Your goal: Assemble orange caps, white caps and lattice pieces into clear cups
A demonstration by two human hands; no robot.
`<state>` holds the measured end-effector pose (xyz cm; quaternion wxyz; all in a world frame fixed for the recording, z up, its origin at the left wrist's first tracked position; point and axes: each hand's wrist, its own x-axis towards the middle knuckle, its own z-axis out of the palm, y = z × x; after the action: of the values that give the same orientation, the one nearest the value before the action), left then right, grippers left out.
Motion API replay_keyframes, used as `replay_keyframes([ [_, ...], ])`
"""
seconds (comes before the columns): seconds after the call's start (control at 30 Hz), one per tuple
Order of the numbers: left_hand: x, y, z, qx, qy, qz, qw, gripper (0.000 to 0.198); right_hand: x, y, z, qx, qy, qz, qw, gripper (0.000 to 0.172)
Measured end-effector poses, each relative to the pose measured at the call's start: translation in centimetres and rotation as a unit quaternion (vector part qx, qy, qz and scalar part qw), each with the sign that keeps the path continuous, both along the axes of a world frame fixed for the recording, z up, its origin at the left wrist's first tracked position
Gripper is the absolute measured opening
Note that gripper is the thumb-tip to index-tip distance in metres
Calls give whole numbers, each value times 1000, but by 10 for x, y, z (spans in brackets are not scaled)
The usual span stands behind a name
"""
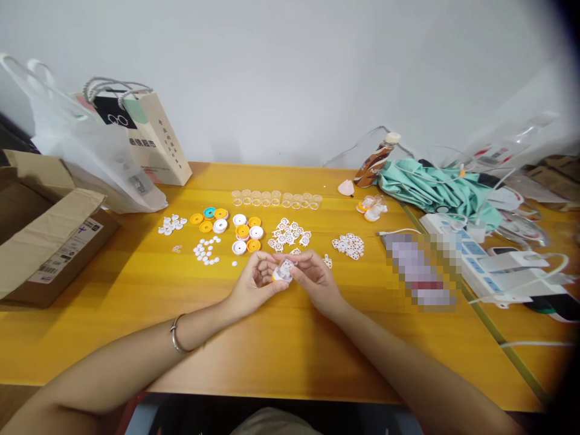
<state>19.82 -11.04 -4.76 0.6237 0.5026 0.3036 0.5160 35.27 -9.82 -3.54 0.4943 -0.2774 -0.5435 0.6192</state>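
Note:
Between my two hands, above the front middle of the table, is a small white-and-orange round piece with a clear or white upper part (283, 272). My left hand (250, 285) is closed on its base, the thumb along the near side. My right hand (318, 283) pinches its upper right side; the fingertips partly hide it. Just beyond my hands lie white cut-out plastic pieces (290, 234) and, further right, a second pile of them (348, 246). To the left are orange, white and teal round bases (242, 231) and small white discs (206, 252).
Clear plastic cups (276, 199) stand in a row behind. Small white parts (172, 225) lie left, near a cardboard box (67, 241) and bags (158, 139). On the right are orange-and-clear pieces (372, 208), a bottle (378, 160), a green umbrella (435, 187) and a power strip (466, 257).

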Motion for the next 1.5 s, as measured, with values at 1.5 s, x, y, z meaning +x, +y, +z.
replay_keyframes([
  [1.5,-2,5,-4,-39,-56,-44,997,27,2,1,-1,48,-13,-26,998,14],
])
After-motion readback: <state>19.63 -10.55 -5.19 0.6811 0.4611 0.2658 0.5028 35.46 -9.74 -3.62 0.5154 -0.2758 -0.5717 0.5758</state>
